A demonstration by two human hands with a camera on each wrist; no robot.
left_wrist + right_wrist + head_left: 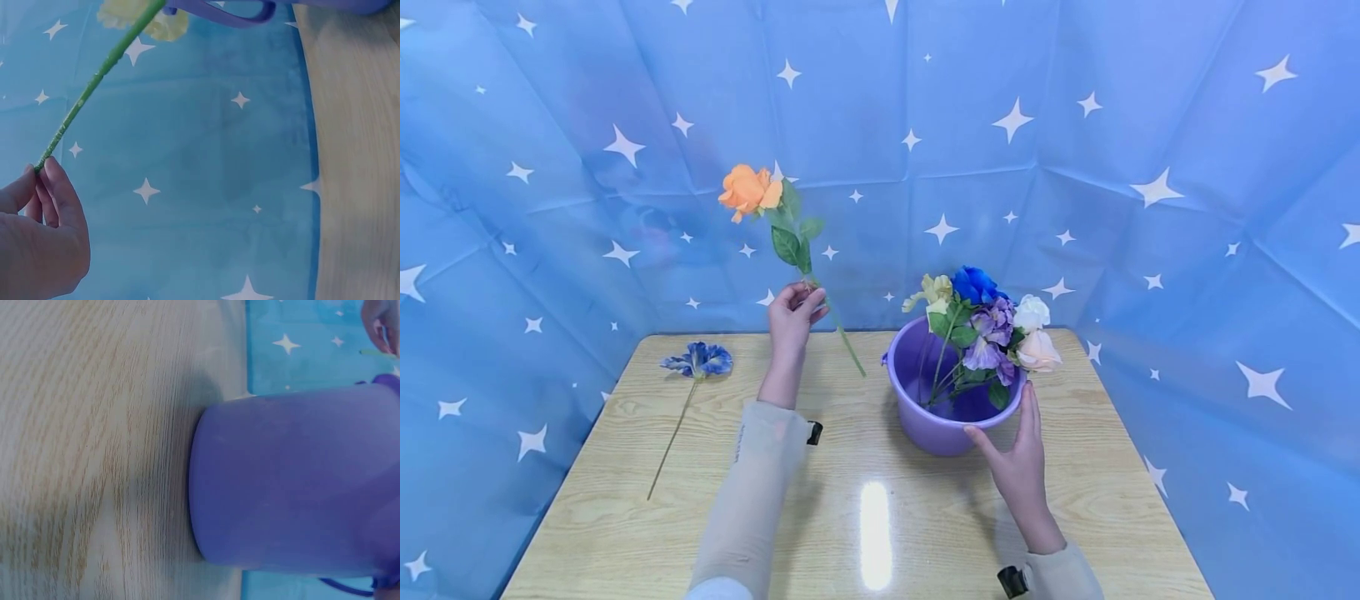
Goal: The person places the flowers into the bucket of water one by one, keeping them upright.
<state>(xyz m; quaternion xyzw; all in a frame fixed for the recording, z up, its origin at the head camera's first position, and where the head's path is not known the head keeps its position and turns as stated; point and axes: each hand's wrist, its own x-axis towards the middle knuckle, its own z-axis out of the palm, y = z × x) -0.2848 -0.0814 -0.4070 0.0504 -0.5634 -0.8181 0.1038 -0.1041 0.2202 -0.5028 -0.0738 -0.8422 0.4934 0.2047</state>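
My left hand (pixel 793 315) pinches the green stem of an orange rose (pixel 749 192) between thumb and fingertips, above the back of the table. The bloom tilts up to the left and the stem's lower end points down toward a purple bucket (pixel 936 433). Against the bucket's front right side, my right hand (pixel 1021 471) rests with thumb and fingers spread and fairly straight at the rim. Inside the bucket stand a blue flower (pixel 976 285), a purple flower (pixel 988 333), a pale yellow flower (pixel 934 290), a white flower (pixel 1032 312) and a pale pink rose (pixel 1039 351).
A blue-violet flower (pixel 698 360) with a long thin stem lies on the left of the wooden table (pixel 925 517). Behind the table hangs a blue cloth (pixel 865 108) with white stars. The bucket's handle (pixel 240 17) shows in the left wrist view.
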